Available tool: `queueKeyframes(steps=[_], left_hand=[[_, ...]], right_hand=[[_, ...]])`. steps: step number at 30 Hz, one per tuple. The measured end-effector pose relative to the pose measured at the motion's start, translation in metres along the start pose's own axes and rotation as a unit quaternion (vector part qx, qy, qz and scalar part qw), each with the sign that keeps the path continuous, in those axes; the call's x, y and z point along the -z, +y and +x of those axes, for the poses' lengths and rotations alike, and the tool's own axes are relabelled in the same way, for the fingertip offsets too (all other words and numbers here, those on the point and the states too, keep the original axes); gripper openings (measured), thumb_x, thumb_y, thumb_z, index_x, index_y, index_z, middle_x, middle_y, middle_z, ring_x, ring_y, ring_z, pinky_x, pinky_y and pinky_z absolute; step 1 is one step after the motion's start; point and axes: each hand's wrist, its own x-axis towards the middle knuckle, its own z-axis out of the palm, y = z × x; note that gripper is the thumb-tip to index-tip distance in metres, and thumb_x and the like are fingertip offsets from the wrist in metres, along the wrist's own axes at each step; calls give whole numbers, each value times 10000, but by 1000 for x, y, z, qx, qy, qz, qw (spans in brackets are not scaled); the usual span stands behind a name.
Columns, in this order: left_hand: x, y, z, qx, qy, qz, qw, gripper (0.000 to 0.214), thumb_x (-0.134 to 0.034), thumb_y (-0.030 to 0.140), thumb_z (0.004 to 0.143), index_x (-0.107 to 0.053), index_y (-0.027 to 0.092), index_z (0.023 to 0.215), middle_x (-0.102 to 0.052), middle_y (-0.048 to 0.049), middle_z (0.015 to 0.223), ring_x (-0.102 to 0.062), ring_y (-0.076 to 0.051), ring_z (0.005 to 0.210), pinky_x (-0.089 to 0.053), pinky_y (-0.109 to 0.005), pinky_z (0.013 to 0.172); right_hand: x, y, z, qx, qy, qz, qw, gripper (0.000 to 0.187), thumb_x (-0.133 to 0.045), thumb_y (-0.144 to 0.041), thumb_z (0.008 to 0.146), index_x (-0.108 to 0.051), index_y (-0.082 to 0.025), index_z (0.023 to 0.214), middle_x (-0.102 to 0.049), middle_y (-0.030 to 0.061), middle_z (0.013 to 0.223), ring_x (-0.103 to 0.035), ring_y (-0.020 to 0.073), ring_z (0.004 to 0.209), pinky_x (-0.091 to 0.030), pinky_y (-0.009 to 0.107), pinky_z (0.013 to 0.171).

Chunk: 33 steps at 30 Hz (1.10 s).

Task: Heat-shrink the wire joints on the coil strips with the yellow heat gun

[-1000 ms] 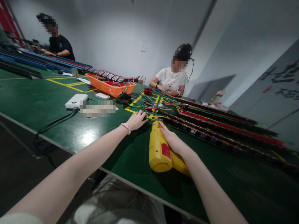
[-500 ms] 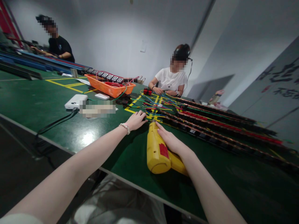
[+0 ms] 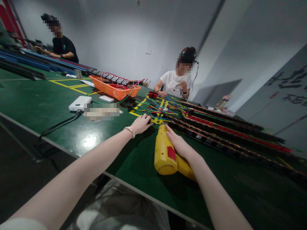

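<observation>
My right hand [image 3: 179, 143] is wrapped round a yellow heat gun [image 3: 165, 153] with a red label on its body. The gun's nozzle points away from me, at a bundle of coloured wires [image 3: 165, 118]. Left of the nozzle, my left hand [image 3: 143, 123] has its fingers bent and closed on the wire ends, low over the green table [image 3: 129, 150]. Its fingertips partly cover what they pinch. From the bundle the wires run right into long dark strips [image 3: 206, 134] edged with copper-coloured bars.
An orange basket [image 3: 115, 92] stands behind my left hand, near a white box [image 3: 80, 103] with a black cable. More strips with red lengths [image 3: 240, 132] lie to the right. Two co-workers sit across the table, one in white [image 3: 174, 81], one in black [image 3: 63, 48].
The heat gun has shifted slightly right in my right hand's grip, its nozzle moving along the wires. My left hand stays about where it was. The co-worker in white has raised one hand.
</observation>
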Motion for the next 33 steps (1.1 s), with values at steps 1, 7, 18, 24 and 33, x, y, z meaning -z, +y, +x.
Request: queueKeyframes(steps=[1, 7, 18, 24, 33], left_hand=[[0, 0, 0, 1, 1, -4, 1000, 332, -343, 450, 843, -478, 190, 998, -472, -67, 980, -505, -183, 905, -400, -313, 802], [-4, -1, 0, 8, 7, -35, 999, 342, -352, 465, 836, -499, 194, 983, -484, -63, 963, -513, -178, 901, -410, -304, 786], [-1, 1, 1, 14, -1, -38, 999, 359, -313, 455, 854, -508, 209, 1027, -516, -50, 978, -546, -151, 855, -415, -268, 737], [3, 3, 0, 27, -8, -31, 999, 381, -287, 465, 858, -519, 217, 1030, -526, -46, 976, -553, -146, 830, -410, -257, 705], [8, 3, -1, 61, -12, -16, 998, 409, -305, 506, 839, -548, 219, 1001, -540, -47, 931, -556, -149, 797, -395, -253, 682]], right_hand=[[0, 0, -1, -1, 1, 0, 1000, 598, -230, -607, 841, -168, -339, 1373, -297, 21, 1390, -324, 241, 1233, -205, 421, 1009], [-2, -2, 0, 3, 0, -4, 1000, 598, -215, -595, 849, -161, -322, 1378, -348, 42, 1363, -368, 240, 1207, -236, 414, 993], [-18, -14, 1, 51, -19, -2, 999, 579, -226, -563, 864, -158, -309, 1380, -386, 44, 1340, -393, 248, 1187, -277, 406, 967], [-17, -16, 0, 45, -17, -4, 999, 582, -230, -581, 855, -154, -333, 1376, -379, 36, 1345, -385, 252, 1193, -279, 412, 963], [-5, -2, 4, 16, 20, -10, 1000, 601, -226, -590, 851, -160, -312, 1379, -370, 35, 1350, -373, 240, 1203, -258, 404, 982]])
